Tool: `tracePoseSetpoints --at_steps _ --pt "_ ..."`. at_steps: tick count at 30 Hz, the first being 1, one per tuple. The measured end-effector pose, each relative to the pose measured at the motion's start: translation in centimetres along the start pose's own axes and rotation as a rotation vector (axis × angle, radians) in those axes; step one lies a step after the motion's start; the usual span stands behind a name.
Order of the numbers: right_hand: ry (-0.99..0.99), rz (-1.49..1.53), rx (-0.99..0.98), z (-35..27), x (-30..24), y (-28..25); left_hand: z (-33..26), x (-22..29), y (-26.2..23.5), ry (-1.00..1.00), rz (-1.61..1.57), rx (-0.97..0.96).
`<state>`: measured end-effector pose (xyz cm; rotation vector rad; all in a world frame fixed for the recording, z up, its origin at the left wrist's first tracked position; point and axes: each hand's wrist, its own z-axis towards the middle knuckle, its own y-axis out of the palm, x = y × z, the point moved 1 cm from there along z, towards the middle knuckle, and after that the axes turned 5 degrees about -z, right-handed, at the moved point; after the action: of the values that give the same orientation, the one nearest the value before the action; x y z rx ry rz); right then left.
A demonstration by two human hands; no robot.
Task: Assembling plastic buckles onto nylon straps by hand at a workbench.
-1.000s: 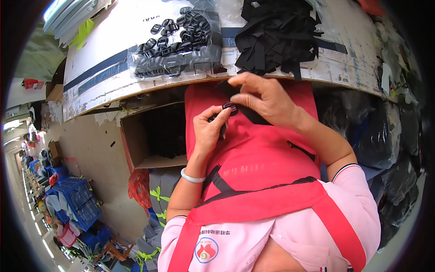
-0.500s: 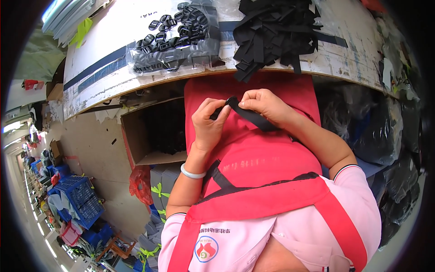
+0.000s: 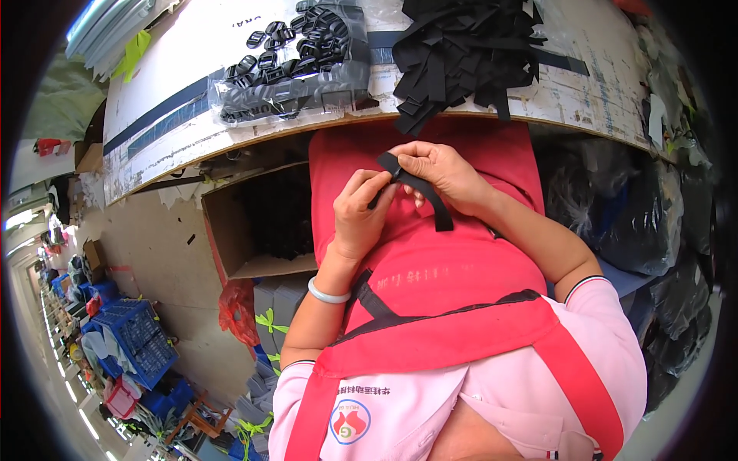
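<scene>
Above my red apron (image 3: 430,269), both hands meet at a short black webbing strap (image 3: 438,206). My left hand (image 3: 360,215) pinches a small dark piece at the strap, probably a plastic buckle, though fingers mostly hide it. With thumb and fingers, my right hand (image 3: 450,178) grips the strap near its upper end, which sticks up past the fingertips. The other end hangs down over the apron. On the table ahead lies a clear plastic bag with black plastic buckles (image 3: 307,54), and right of it a heap of black webbing pieces (image 3: 461,61).
The white worn tabletop (image 3: 169,107) has its edge just beyond my hands. Below it at left stands an open cardboard box (image 3: 265,267) with dark contents. Black plastic bags (image 3: 638,223) crowd the right side. Blue crates (image 3: 138,338) stand on the floor at far left.
My right hand has shifted slightly left and up over the strap. The strap's upper end now shows above the fingers, and its loose end hangs more steeply. My left hand keeps its pinch.
</scene>
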<state>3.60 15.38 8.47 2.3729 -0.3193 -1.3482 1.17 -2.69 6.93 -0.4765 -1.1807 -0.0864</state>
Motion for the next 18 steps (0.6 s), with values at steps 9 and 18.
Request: tracePoseSetpoints --at_steps 9,18 --pt "-0.263 -0.236 0.034 0.6 1.4 0.1 0.0 -1.2 0.4 -0.885 -1.023 0.029" --pt "-0.236 -0.701 0.087 -1.4 -2.5 0.6 0.6 -0.4 0.6 -0.749 -0.747 0.193"
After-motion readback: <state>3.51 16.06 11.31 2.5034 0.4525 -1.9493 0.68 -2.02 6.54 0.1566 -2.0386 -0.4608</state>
